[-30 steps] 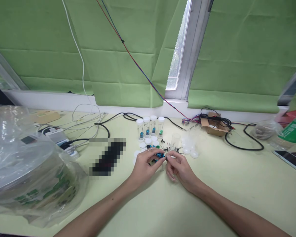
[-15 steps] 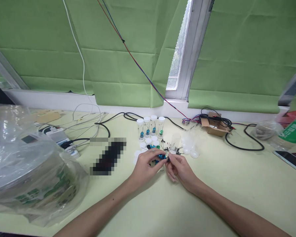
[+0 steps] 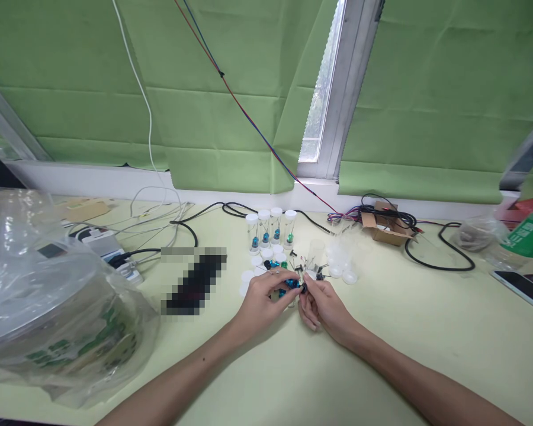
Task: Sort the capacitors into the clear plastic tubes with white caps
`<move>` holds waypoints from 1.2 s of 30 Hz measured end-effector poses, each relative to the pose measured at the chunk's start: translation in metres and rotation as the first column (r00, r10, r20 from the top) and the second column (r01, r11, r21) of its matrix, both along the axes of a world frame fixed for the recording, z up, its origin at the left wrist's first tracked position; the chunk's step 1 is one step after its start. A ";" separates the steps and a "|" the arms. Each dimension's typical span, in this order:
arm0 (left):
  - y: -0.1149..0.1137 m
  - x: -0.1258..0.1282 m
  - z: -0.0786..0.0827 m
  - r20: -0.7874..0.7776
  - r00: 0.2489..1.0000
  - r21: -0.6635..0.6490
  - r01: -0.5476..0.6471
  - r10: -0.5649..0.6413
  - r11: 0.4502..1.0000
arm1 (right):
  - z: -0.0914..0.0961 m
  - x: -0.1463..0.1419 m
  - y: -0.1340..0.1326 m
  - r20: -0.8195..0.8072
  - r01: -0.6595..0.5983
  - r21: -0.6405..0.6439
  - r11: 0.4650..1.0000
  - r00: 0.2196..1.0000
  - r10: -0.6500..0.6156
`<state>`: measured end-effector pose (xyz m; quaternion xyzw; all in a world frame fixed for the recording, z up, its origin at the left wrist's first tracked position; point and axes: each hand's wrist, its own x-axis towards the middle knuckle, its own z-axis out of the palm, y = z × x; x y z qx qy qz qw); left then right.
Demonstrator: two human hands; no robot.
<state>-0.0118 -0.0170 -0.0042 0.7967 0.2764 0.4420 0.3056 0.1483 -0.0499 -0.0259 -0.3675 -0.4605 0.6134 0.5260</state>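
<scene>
At the middle of the table my left hand (image 3: pixel 263 300) is closed in a pinch on a small blue-and-black part (image 3: pixel 302 288). The fingertips of my right hand (image 3: pixel 326 306) meet the black end of that part from the right, with thumb and forefinger together. Its exact kind is too small to make out. Other small blue pieces (image 3: pixel 274 264) and a green piece (image 3: pixel 284 265) lie just beyond my left fingers, partly hidden. Behind them stand several clear capped tubes (image 3: pixel 265 229), each with a blue or green piece inside.
White round caps (image 3: pixel 336 271) and small black parts (image 3: pixel 320 276) lie beyond my hands. A large bagged tub (image 3: pixel 62 331) stands at left, beside a power strip (image 3: pixel 102 241). A cardboard box (image 3: pixel 388 232) with cables is at the back right, and a phone (image 3: pixel 522 290) lies far right.
My hands stay in nearly the same place. The black end of the small part shows more clearly between my fingertips, and my right fingers have shifted slightly.
</scene>
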 end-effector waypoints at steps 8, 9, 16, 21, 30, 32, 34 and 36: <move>0.000 0.001 -0.001 0.017 1.000 -0.025 -0.002 0.002 1.000 | 0.000 -0.001 0.000 0.006 0.005 0.001 1.000 1.000 -0.005; 0.000 0.001 -0.001 0.022 1.000 -0.030 -0.009 0.009 1.000 | 0.000 -0.001 0.000 0.009 0.007 0.005 1.000 1.000 -0.007; 0.004 0.002 -0.001 0.121 0.992 -0.123 -0.015 0.030 0.992 | 0.000 0.001 -0.001 -0.014 0.023 0.054 0.998 1.000 -0.022; 0.005 0.003 0.001 0.147 0.988 -0.179 -0.017 0.043 0.984 | 0.003 0.004 -0.002 -0.026 -0.027 0.092 0.995 0.999 0.029; 0.004 0.001 -0.001 0.087 0.996 -0.133 0.000 0.012 0.991 | 0.001 0.004 -0.001 -0.043 -0.032 0.103 0.994 0.998 0.037; 0.004 0.001 -0.002 0.068 0.998 -0.110 0.004 0.004 0.994 | 0.001 0.004 0.000 -0.040 -0.031 0.104 0.994 0.999 0.035; 0.004 0.001 -0.002 0.056 0.998 -0.095 0.003 0.002 0.995 | -0.001 0.004 0.000 -0.039 -0.031 0.101 0.994 0.999 0.035; 0.003 0.000 -0.002 0.046 0.999 -0.090 -0.001 0.005 0.996 | -0.002 0.004 0.001 -0.040 -0.032 0.096 0.995 0.999 0.036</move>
